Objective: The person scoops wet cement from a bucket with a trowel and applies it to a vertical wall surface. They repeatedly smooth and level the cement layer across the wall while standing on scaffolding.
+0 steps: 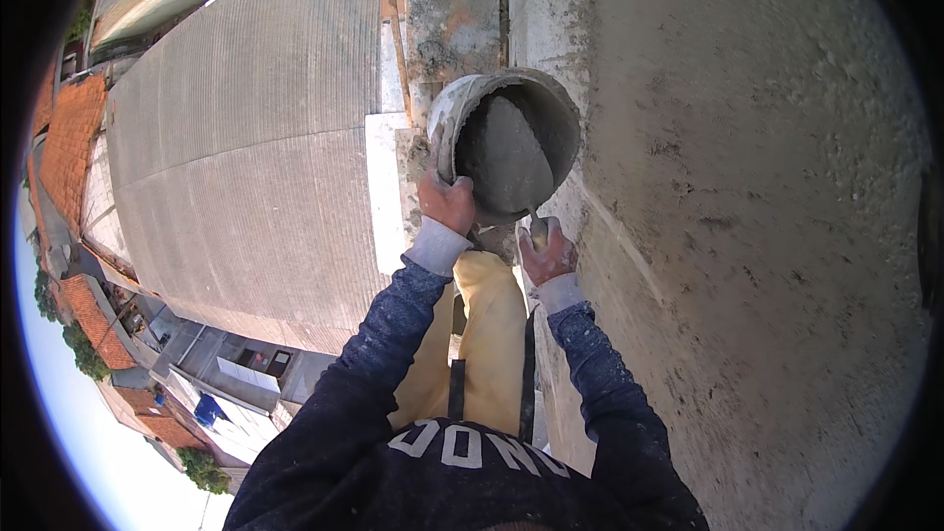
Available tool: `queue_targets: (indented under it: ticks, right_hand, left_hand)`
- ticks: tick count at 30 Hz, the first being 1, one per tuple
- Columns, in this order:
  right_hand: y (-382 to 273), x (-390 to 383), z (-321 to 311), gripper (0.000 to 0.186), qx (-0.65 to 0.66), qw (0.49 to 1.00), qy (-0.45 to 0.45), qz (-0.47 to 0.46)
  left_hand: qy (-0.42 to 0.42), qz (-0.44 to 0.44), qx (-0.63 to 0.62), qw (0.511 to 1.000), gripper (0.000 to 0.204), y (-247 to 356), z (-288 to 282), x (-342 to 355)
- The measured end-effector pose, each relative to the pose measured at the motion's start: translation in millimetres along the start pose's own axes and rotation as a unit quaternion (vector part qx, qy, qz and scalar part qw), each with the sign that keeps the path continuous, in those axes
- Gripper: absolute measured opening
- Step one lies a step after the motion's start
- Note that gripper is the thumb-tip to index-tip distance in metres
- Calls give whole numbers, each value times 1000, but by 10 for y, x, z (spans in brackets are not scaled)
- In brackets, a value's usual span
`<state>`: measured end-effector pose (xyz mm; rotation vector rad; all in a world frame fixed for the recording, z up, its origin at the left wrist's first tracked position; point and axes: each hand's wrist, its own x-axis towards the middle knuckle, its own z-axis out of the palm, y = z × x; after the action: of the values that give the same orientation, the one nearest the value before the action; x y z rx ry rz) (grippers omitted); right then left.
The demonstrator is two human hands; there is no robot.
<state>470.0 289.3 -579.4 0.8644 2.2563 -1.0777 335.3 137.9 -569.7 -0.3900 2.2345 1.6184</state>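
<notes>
While bucket rim is gripped by left hand, trowel handle is clenched in right hand; rough wall at 3 o'clock, corrugated roof at 9.

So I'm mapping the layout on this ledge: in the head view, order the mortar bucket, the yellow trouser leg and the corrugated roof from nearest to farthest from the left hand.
1. Mortar bucket: the left hand grips its rim.
2. Yellow trouser leg: just below the hand.
3. Corrugated roof: far below, to the left.
</notes>
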Motion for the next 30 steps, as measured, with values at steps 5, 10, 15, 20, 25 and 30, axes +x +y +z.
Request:
queue_targets:
  ticks: [5,10,15,20,25,30]
  right_hand:
    - [33,123,-141,42,-165,985,-34,41]
    - [-94,-10,-176,42,-146,988,-39,-38]
    - [-501,-578,-224,51,-46,986,-109,-120]
    - [-512,-419,-854,55,75,959,-258,-91]
    - [-360,-726,-2579,42,109,941,295,125]
    - [-468,-2301,-3077,38,-115,950,289,22]
  left_hand:
    - [41,-75,-12,996,31,-270,27,83]
    - [71,-64,-127,987,30,-583,-196,232]
    - [120,-143,-119,975,38,-863,-758,276]
    - [191,-113,-125,967,37,-863,-1306,245]
    - [225,-120,-53,966,35,-635,-1846,122]
    - [269,-145,-26,952,37,-340,-1962,-298]
